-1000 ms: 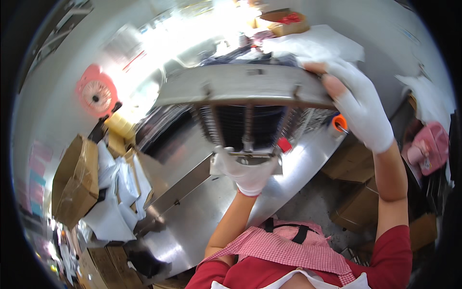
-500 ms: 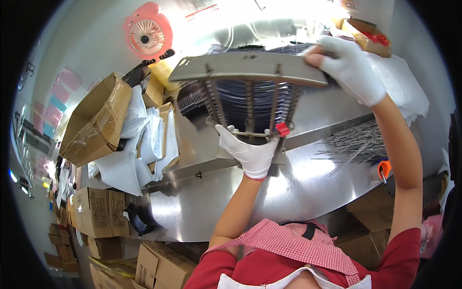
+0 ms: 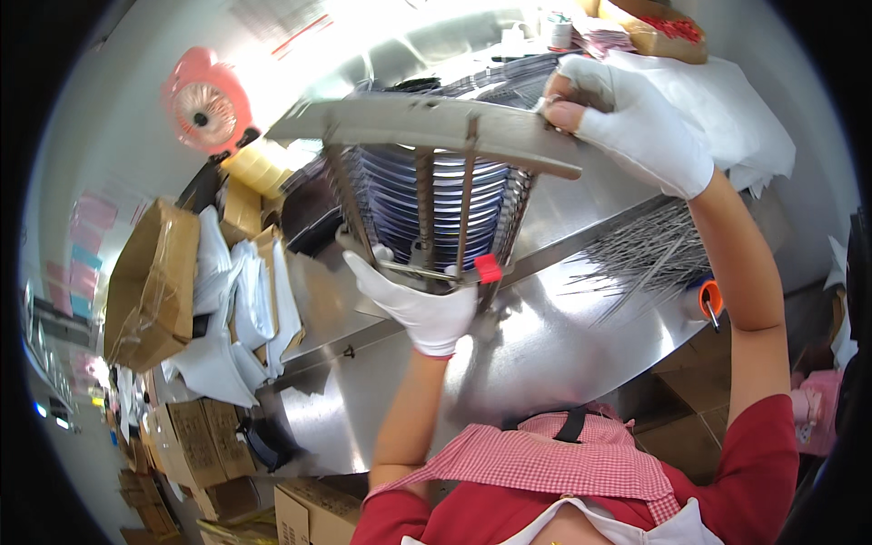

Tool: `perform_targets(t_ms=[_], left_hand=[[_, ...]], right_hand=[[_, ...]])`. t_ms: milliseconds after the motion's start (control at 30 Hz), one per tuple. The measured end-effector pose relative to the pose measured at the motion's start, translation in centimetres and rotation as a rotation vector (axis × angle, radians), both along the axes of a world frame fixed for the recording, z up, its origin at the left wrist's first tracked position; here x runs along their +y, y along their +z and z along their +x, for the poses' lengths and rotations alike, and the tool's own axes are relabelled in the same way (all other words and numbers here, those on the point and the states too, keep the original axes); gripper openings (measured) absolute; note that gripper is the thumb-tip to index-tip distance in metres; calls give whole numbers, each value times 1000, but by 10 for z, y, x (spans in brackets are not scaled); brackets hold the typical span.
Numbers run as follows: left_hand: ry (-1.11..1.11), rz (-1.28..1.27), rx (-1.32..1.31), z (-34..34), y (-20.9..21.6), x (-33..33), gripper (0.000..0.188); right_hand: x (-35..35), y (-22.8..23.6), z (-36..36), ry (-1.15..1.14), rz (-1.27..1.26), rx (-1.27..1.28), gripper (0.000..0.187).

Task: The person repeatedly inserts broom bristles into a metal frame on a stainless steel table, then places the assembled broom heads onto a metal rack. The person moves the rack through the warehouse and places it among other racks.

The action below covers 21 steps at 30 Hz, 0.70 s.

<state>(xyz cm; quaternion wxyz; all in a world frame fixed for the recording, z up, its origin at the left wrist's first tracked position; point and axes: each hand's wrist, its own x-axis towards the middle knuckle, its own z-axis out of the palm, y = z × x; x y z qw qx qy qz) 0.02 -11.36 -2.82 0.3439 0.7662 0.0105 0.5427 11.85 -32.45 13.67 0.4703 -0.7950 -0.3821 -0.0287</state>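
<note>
A metal rack with a flat grey plate on top and slotted rods below is held up over the steel bench, tilted down to the right. Many dark, glossy curved strips show between and behind its rods. My left hand, in a white glove, grips the rack's lower end from beneath, beside a red tag. With bare fingertips showing from its white glove, my right hand pinches the top plate near its right end. The strips' far side is hidden by the plate.
Thin metal rods lie piled on the bench at right, near an orange roll. A pink fan, an open cardboard box and white sheets are at left. A box of red pieces stands far right.
My view has turned, so the rack and surroundings appear farther left. The rack's plate slopes more steeply down to the right. Both hands keep hold of the rack.
</note>
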Motion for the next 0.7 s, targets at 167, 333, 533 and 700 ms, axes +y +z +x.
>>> perform_targets(t_ms=[167, 333, 533, 700], left_hand=[[-245, 259, 478, 32, 28, 39, 104], [-345, 499, 719, 55, 36, 58, 100], [-443, 620, 773, 60, 41, 58, 98], [-463, 615, 874, 64, 51, 43, 95]], right_hand=[[-74, -111, 47, -252, 226, 397, 11], [-175, -170, 121, -867, 813, 810, 26], [-126, -184, 165, -394, 633, 1219, 25], [0, -183, 141, -180, 80, 742, 32]])
